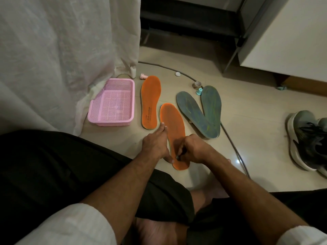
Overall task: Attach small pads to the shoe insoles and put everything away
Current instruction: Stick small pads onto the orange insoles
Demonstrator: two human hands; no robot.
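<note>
Two orange insoles lie on the floor: one [150, 101] beside the pink basket [95, 110], the nearer one [174, 124] under my hands. My left hand [156, 142] rests on that nearer insole's left edge, fingers spread, thumb near its heel. My right hand [192, 149] is closed on a small dark object [177, 157] pressed against the heel end; I cannot tell what it is. Two grey-green insoles [208, 110] lie in a V to the right.
A white curtain [62, 59] hangs at the left. A grey cable [235, 147] curves across the floor. A pink cap [142, 76], a white cap [177, 73], a tape roll [197, 84] and a teal piece [199, 91] lie behind the insoles. Dark sneakers [307, 140] sit at the right.
</note>
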